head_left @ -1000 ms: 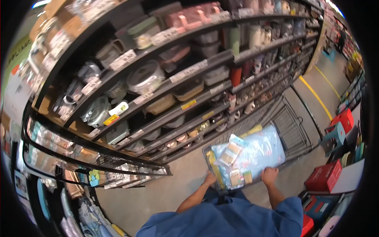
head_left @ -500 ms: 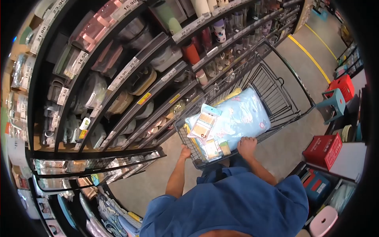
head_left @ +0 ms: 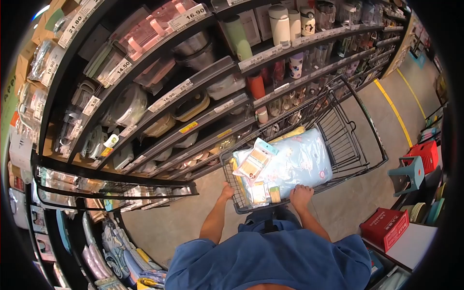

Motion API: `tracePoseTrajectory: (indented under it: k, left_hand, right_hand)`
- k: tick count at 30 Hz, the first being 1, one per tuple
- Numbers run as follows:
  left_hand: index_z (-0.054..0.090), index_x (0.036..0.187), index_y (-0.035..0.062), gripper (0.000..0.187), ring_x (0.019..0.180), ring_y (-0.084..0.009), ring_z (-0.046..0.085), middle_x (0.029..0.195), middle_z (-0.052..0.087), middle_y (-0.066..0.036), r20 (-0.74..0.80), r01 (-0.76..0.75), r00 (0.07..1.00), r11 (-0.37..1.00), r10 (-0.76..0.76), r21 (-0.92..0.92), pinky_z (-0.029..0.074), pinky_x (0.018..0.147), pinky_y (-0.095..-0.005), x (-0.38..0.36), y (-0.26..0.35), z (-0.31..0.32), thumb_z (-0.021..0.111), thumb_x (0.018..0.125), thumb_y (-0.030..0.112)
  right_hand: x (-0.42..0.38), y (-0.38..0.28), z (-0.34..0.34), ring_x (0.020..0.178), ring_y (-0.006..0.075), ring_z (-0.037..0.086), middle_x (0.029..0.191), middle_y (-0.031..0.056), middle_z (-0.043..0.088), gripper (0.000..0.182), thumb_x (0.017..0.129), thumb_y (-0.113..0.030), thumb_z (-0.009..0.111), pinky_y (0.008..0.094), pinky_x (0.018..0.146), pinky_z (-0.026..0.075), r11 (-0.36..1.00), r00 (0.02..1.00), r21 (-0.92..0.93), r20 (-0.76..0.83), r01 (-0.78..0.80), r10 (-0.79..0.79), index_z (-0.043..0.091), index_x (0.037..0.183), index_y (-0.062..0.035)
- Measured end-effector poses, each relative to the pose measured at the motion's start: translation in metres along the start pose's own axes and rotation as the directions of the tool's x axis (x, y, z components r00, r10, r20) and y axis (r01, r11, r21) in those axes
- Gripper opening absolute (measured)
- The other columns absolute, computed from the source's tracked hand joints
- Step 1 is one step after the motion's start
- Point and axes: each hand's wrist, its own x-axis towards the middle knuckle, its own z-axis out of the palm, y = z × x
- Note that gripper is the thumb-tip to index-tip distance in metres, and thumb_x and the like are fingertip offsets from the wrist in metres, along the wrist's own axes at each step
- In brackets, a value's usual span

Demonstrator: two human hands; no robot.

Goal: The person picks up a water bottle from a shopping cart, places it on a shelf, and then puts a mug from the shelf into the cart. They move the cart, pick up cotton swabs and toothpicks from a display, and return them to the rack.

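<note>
A dark wire shopping cart (head_left: 355, 145) stands in front of my body. My left hand (head_left: 226, 190) is closed round its left edge. On the near rim, my right hand (head_left: 301, 195) has its fingers curled over the bar, beside the load. A large light-blue package in clear plastic (head_left: 302, 159), soft-looking with a faint print, fills much of the basket. On its left end lies a clear packet of tan contents with a blue top (head_left: 254, 163). Small packs (head_left: 261, 192) sit at the near left corner, their labels unreadable.
Tall shelves (head_left: 193, 96) of food containers, bottles and cups run along the far side. A low wire rack (head_left: 111, 193) stands at left, with folded textiles (head_left: 125, 253) below. At right are a teal stool (head_left: 407, 172), a red stool (head_left: 425, 155) and a red box (head_left: 385, 227).
The view has turned, so the shelves and stools sit differently in it. Both hands keep their places on the cart, and its load looks unchanged.
</note>
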Motion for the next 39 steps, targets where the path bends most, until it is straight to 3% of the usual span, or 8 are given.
tracePoseTrajectory:
  k: [6, 12, 14, 23, 27, 30, 31, 39]
  left_hand:
    - [0.005, 0.137, -0.0058, 0.072, 0.061, -0.0274, 0.063, 0.083, 0.06, -0.023, -0.068, -0.179, 0.978, 0.963, 0.196, 0.201, 0.052, 0.045, -0.0365, 0.051, -0.047, 0.009, 0.047, 0.082, 0.013]
    - [-0.001, 0.14, -0.0107, 0.081, 0.105, -0.0359, 0.059, 0.12, 0.049, -0.037, 0.146, 0.105, 0.983, 0.993, -0.112, 0.055, 0.047, 0.088, -0.0423, -0.016, 0.012, -0.017, 0.048, 0.086, 0.024]
    - [0.011, 0.14, -0.0075, 0.08, 0.113, -0.0397, 0.052, 0.125, 0.046, -0.036, -0.092, -0.157, 0.977, 0.943, 0.191, 0.294, 0.041, 0.094, -0.0473, -0.018, 0.011, -0.027, 0.054, 0.085, 0.031]
    - [0.04, 0.13, 0.0, 0.041, 0.099, -0.0186, 0.06, 0.117, 0.059, -0.016, -0.642, -0.859, 0.37, 0.51, 0.672, 0.038, 0.049, 0.082, -0.0303, -0.027, 0.27, -0.165, 0.052, 0.092, 0.008]
    - [0.058, 0.11, 0.001, 0.026, 0.079, -0.0106, 0.056, 0.096, 0.062, -0.011, -0.481, -0.587, 0.749, 0.793, 0.456, -0.161, 0.045, 0.066, -0.0241, -0.003, 0.339, -0.214, 0.057, 0.086, 0.011]
    - [0.061, 0.091, 0.0076, 0.01, 0.062, -0.0116, 0.049, 0.077, 0.057, -0.002, -0.573, -0.75, 0.586, 0.651, 0.573, -0.117, 0.043, 0.06, -0.026, 0.087, 0.341, -0.221, 0.057, 0.085, 0.015]
    - [0.058, 0.089, 0.0077, 0.006, 0.071, -0.0133, 0.05, 0.08, 0.056, -0.003, -0.462, -0.634, 0.773, 0.559, 0.435, -0.534, 0.045, 0.066, -0.0282, 0.095, 0.345, -0.225, 0.058, 0.084, 0.011]
    - [0.057, 0.102, 0.0033, 0.021, 0.083, -0.016, 0.055, 0.092, 0.056, -0.005, -0.379, -0.507, 0.859, 0.675, 0.344, -0.536, 0.048, 0.077, -0.0307, 0.01, 0.369, -0.206, 0.055, 0.081, 0.003]
  right_hand:
    - [0.01, -0.002, 0.0, 0.078, 0.0287, 0.061, 0.079, 0.0102, 0.067, 0.019, 0.075, -0.023, 0.057, 0.0436, 0.082, 0.036, 0.999, 1.0, -0.03, -0.002, 0.026, -0.026, 0.067, 0.078, -0.0076]
    - [0.032, -0.015, -0.016, 0.085, 0.0313, 0.063, 0.09, 0.0138, 0.068, 0.021, 0.077, -0.02, 0.059, 0.0438, 0.083, 0.041, 0.978, 1.0, 0.208, 0.025, -0.019, 0.014, 0.068, 0.088, -0.005]
    - [0.051, -0.022, -0.022, 0.09, 0.0341, 0.063, 0.094, 0.017, 0.067, 0.023, 0.078, -0.015, 0.061, 0.0424, 0.082, 0.046, 0.909, 0.999, 0.417, -0.013, -0.025, 0.033, 0.067, 0.095, -0.0015]
    - [0.279, -0.196, -0.081, 0.102, 0.0328, 0.059, 0.125, 0.0223, 0.052, 0.055, 0.08, -0.013, 0.063, 0.0378, 0.086, 0.046, 0.349, 0.885, 0.843, -0.273, 0.409, -0.376, 0.044, 0.129, 0.0025]
    - [0.34, -0.254, -0.11, 0.106, 0.035, 0.057, 0.128, 0.024, 0.047, 0.063, 0.077, -0.015, 0.062, 0.0388, 0.088, 0.046, 0.395, 0.926, 0.855, -0.224, 0.336, -0.303, 0.038, 0.133, 0.0036]
    - [0.376, -0.279, -0.096, 0.11, 0.0403, 0.054, 0.124, 0.0263, 0.052, 0.066, 0.069, -0.019, 0.063, 0.0404, 0.092, 0.044, 0.527, 0.956, 0.803, -0.18, 0.278, -0.23, 0.044, 0.126, 0.0071]
    - [0.387, -0.285, -0.092, 0.111, 0.0406, 0.053, 0.122, 0.0274, 0.053, 0.064, 0.068, -0.019, 0.064, 0.0402, 0.093, 0.043, 0.504, 0.966, 0.838, -0.097, 0.21, -0.242, 0.047, 0.123, 0.008]
    - [0.368, -0.279, -0.122, 0.105, 0.0347, 0.059, 0.122, 0.0234, 0.055, 0.056, 0.067, -0.015, 0.064, 0.038, 0.085, 0.048, 0.512, 0.953, 0.858, 0.112, 0.049, -0.28, 0.05, 0.119, 0.0028]
